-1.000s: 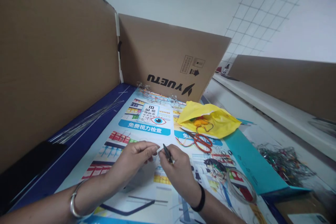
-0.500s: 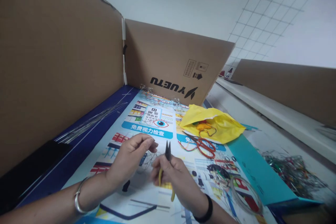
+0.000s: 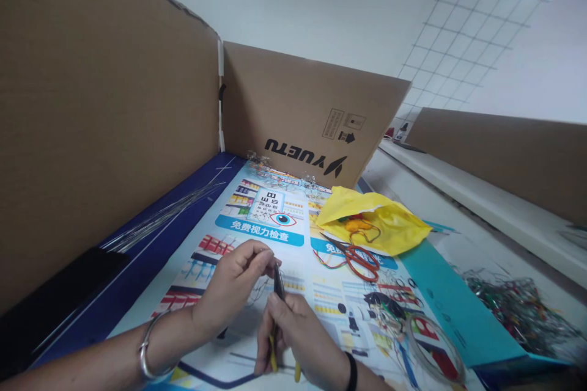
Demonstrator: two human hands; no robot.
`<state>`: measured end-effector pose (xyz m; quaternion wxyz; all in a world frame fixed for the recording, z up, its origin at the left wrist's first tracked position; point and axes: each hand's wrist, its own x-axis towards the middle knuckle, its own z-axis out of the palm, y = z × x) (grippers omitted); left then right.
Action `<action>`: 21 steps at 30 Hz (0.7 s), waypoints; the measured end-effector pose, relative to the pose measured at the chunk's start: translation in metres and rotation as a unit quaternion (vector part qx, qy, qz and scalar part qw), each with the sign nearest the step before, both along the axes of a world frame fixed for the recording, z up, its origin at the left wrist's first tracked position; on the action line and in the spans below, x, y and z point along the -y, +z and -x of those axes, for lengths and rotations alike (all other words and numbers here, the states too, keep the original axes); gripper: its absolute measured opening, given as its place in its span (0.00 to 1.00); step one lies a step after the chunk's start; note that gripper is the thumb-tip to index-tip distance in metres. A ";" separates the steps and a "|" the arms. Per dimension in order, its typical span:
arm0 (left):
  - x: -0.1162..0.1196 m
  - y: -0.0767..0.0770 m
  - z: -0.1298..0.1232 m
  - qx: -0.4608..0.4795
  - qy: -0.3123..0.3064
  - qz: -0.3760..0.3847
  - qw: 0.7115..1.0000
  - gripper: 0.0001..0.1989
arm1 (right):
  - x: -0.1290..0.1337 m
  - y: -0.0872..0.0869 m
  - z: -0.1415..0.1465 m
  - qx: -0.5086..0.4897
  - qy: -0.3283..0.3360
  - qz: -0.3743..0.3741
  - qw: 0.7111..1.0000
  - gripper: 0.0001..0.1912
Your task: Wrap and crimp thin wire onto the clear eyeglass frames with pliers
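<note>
My right hand (image 3: pixel 293 330) is wrapped round a pair of pliers (image 3: pixel 278 286) with dark jaws and yellow handles. The jaws point up and meet the fingertips of my left hand (image 3: pixel 243 272). Thumb and index finger of my left hand are pinched together; what they hold is too small to make out. Beyond my hands, red-handled scissors (image 3: pixel 362 263) lie by a yellow bag (image 3: pixel 394 220) with orange and red cord at its opening. A printed poster (image 3: pixel 259 229) lies under everything.
Thin wires (image 3: pixel 165 217) lie at left near a black object (image 3: pixel 59 299). Cardboard panels (image 3: pixel 293 98) stand behind and left. A round clear container (image 3: pixel 435 348) and a tangled wire pile (image 3: pixel 518 311) are at right.
The pliers in my right hand have moved left, and their jaws have come to my left fingertips. The jaws, spread before, look closer together now.
</note>
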<state>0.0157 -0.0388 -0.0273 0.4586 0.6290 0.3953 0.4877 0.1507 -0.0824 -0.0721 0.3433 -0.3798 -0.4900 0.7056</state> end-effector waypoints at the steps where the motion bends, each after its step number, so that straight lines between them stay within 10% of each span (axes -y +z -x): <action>1: 0.000 0.000 0.000 -0.005 0.001 -0.003 1.000 0.09 | 0.000 -0.001 0.000 -0.005 -0.001 0.003 1.000 0.30; 21: -0.002 -0.007 0.006 -0.104 0.011 -0.076 0.992 0.06 | -0.002 0.002 0.001 0.107 -0.050 0.014 0.993 0.26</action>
